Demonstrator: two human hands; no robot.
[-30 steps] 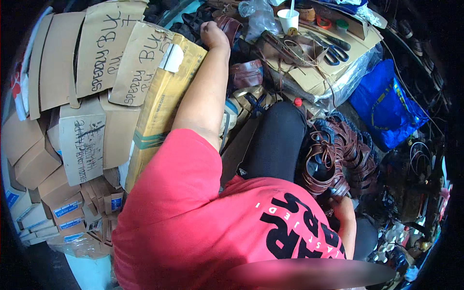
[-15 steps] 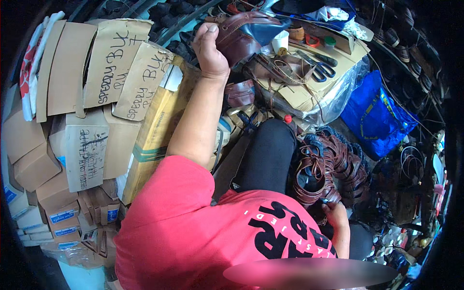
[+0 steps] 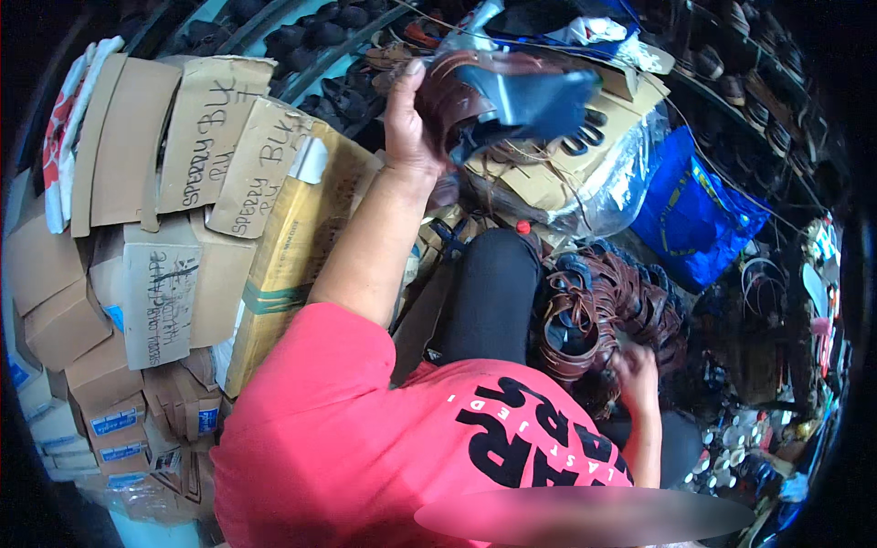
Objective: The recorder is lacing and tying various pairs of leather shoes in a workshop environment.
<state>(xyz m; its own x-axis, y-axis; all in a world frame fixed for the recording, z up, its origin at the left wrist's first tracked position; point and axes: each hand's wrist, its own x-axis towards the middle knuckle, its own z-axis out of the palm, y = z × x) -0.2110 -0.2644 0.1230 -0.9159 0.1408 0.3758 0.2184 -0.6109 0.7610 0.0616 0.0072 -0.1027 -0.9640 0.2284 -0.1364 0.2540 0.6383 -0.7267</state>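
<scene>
My left hand (image 3: 406, 123) is raised in front of me and closed on a bundle of brown leather straps with dark blue pieces (image 3: 512, 100), partly wrapped in clear plastic. My right hand (image 3: 635, 374) is low at my right side, its fingers curled into a heap of brown strap loops (image 3: 612, 306) beside my black-trousered leg (image 3: 489, 301). Whether that hand grips a strap is hidden. A pink shirt (image 3: 365, 438) fills the lower middle of the view.
Stacked cardboard boxes (image 3: 174, 274) and a tall yellow carton (image 3: 283, 265) crowd my left. A cardboard-covered bench with scissors (image 3: 585, 146) lies ahead, a blue bag (image 3: 694, 219) to the right, dark shoes on shelves (image 3: 320, 27) at the back, and small fittings (image 3: 740, 438) at the lower right.
My left hand has risen from the cluttered bench and lifted the strap bundle up toward me. My right hand has stayed at the strap heap.
</scene>
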